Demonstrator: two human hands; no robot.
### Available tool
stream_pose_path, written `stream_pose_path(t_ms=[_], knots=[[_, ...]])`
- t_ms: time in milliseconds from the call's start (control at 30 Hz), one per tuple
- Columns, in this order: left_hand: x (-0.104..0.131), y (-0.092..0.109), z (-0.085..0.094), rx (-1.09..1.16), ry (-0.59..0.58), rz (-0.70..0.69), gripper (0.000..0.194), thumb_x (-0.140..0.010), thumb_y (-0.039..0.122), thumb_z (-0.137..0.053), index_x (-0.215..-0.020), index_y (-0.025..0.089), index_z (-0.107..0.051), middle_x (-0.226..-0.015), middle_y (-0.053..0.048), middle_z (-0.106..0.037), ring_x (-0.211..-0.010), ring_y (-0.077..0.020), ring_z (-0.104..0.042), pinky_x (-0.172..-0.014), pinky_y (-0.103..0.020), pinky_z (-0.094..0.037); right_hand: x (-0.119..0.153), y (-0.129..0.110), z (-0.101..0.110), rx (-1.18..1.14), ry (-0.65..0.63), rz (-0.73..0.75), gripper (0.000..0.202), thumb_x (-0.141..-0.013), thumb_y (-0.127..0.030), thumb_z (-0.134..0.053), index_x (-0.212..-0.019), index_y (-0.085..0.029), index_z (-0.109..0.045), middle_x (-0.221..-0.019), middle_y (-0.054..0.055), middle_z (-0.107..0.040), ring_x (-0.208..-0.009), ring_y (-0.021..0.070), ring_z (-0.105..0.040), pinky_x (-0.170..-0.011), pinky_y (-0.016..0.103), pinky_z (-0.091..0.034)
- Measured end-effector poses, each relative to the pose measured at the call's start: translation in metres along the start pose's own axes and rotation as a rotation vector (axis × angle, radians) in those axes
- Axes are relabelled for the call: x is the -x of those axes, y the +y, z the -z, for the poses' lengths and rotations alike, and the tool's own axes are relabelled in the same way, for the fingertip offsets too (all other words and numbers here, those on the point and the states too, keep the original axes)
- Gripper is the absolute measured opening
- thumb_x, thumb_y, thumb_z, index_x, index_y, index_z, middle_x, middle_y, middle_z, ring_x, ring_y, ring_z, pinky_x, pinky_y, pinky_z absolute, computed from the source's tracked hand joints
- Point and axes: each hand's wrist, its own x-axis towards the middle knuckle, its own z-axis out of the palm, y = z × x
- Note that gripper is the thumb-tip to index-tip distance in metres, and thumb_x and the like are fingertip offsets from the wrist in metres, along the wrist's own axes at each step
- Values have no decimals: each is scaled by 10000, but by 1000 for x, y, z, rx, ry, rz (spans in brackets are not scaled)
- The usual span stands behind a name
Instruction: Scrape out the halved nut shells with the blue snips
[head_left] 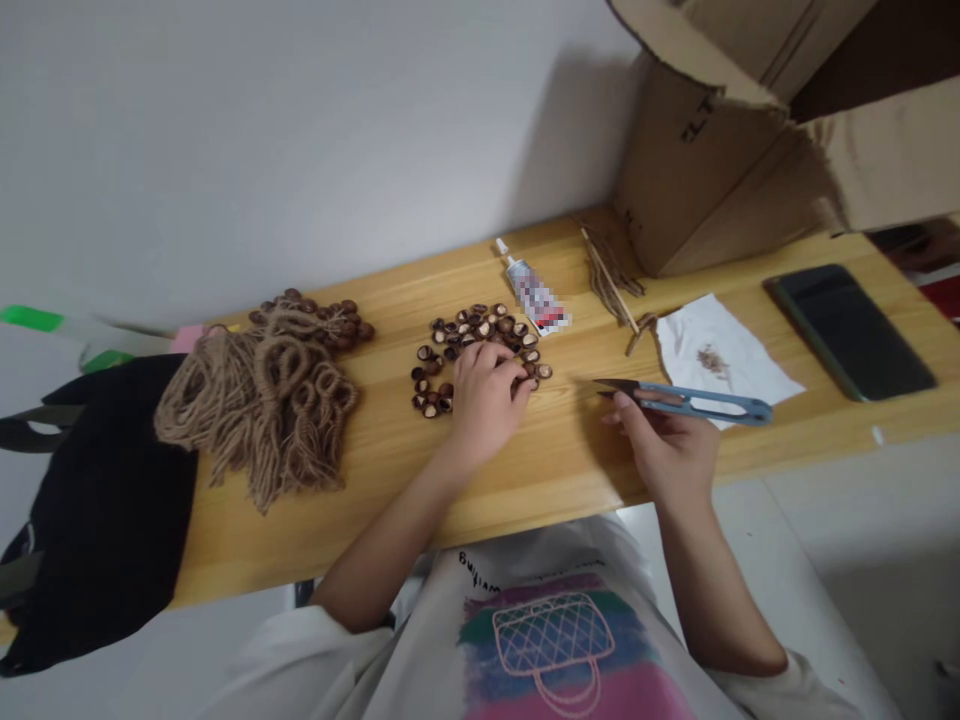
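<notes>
Nut shells (480,345) lie in a ring on the tabletop (390,490); the left hand (487,395) rests on them, fingers curled together. The right hand (667,445) pinches blue snips (686,400). Arranging seems underway; the next placement needs gentle fingers.

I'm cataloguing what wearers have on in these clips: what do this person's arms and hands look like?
Both forearms are bare, with white short sleeves ending near the elbows. The left hand and right hand wear no gloves; no rings, watch or bracelet show. The shirt is white with a pink, blue and green bag print.
</notes>
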Motion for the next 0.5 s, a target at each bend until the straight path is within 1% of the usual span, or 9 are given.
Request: stream_pose_path(t_ms=[133, 233, 333, 433, 467, 500], knots=[[-2, 3, 4, 28, 9, -11, 125, -877, 185, -681, -782, 219, -756, -1060, -65, -721, -1120, -274, -584, -992, -452, -481, -1, -13, 0, -4, -18, 46, 367, -941, -452, -606, -1145, -147, -614, -1096, 66, -648, -956, 151, -640, -835, 356, -582], [-5, 4, 13, 44, 25, -15, 144, -890, 182, -670, -786, 220, -761, -1051, -61, -727, -1096, -254, -596, -1003, -442, -480, -6, -31, 0, -14, -40, 90, 361, -941, -447, -607, -1139, -146, -616, -1102, 67, -649, -971, 154, -640, -851, 364, -580], [-5, 5, 21, 35, 17, -29, 138, -892, 193, -678, -785, 226, -760, -1047, -57, -729, -1086, -259, -598, -997, -457, -475, -15, -46, -2, -27, -71, 124, 350, -935, -444, -617, -1115, -143, -624, -1093, 64, -653, -976, 155, -641, -861, 368, -579], [3, 11, 20, 24, -49, -78, 51, -868, 243, -731, -835, 225, -766, -1057, -57, -732, -1085, -267, -594, -973, -449, -482, -23, -47, -3, -30, -72, 116, 355, -935, -445, -616, -1123, -144, -624, -1105, 66, -652, -992, 161, -641, -876, 378, -577], [8, 15, 17, 20, -76, -96, 59, -857, 278, -751, -866, 222, -767, -1069, -62, -731, -1091, -274, -589, -969, -453, -481, -24, -44, -3, -28, -65, 105, 357, -937, -447, -613, -1126, -144, -622, -1104, 66, -651, -991, 161, -641, -874, 378, -577], [13, 19, 14, 14, -102, -109, 115, -848, 319, -766, -895, 214, -766, -1084, -72, -728, -1102, -286, -584, -971, -466, -476, -24, -40, -3, -25, -58, 89, 360, -939, -449, -610, -1127, -143, -621, -1099, 65, -651, -984, 160, -641, -868, 375, -578]])
